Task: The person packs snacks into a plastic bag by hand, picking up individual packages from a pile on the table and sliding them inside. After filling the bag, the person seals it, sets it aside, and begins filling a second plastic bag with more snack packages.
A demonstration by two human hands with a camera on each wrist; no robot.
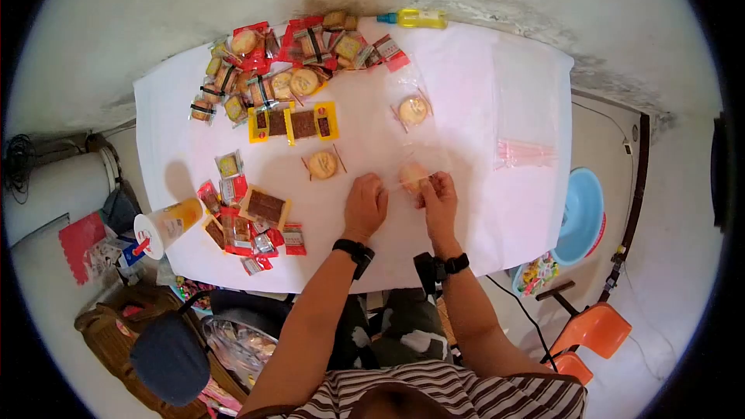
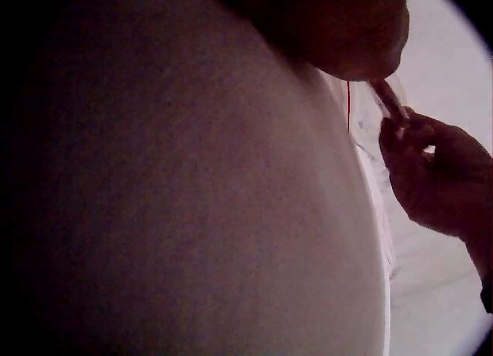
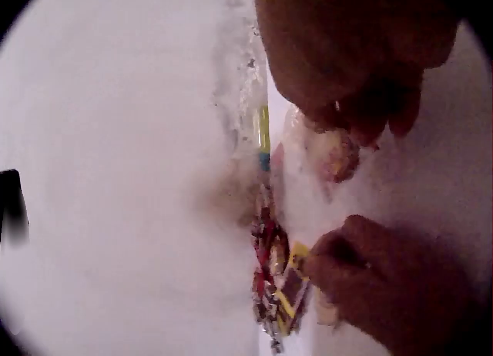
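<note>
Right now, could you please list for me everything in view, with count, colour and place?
tablecloth: one, white, centre
wrapped snacks: many, mixed colours, left half
round biscuits: three set apart, pale, middle
spray bottle: one, yellow, far edge
clear bags: uncountable, colourless, right
cup: one, white-orange, left edge
basin: one, blue, right
sweets: many, multicoloured, beside the basin
chairs: two, orange, lower right
dark seat: one, blue-black, lower left
wrist cameras: two, black, lower middle
left hand: one, bare, middle
right hand: one, bare, pinching clear film

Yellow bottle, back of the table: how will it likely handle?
The yellow bottle lies on its side, so it may roll. It looks to hold yellow liquid, so probably not featherlight. Its shiny wall suggests a slippery grip.
</note>
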